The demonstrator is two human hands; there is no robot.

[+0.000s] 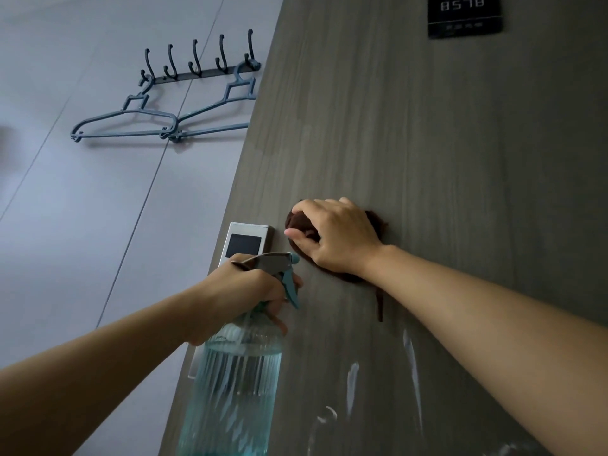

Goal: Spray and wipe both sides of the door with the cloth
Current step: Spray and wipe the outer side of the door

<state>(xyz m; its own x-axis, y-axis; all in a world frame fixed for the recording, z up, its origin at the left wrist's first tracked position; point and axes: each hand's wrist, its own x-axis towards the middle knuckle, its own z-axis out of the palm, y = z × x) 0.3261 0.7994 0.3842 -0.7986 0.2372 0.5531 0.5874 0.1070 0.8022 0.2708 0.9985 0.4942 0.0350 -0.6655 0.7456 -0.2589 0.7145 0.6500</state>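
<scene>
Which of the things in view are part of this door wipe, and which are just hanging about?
In the job:
- door
- brown cloth, pressed to the door by the right hand
- spray bottle, gripped by the left hand

Just there:
- lock panel on the door
- number plate
- hook rail on the wall
- two hangers

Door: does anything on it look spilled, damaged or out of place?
Only wet streaks running down the door below the cloth, which fits the spraying. The number plate reads mirrored, likely a flipped picture. No damage shows.
</scene>
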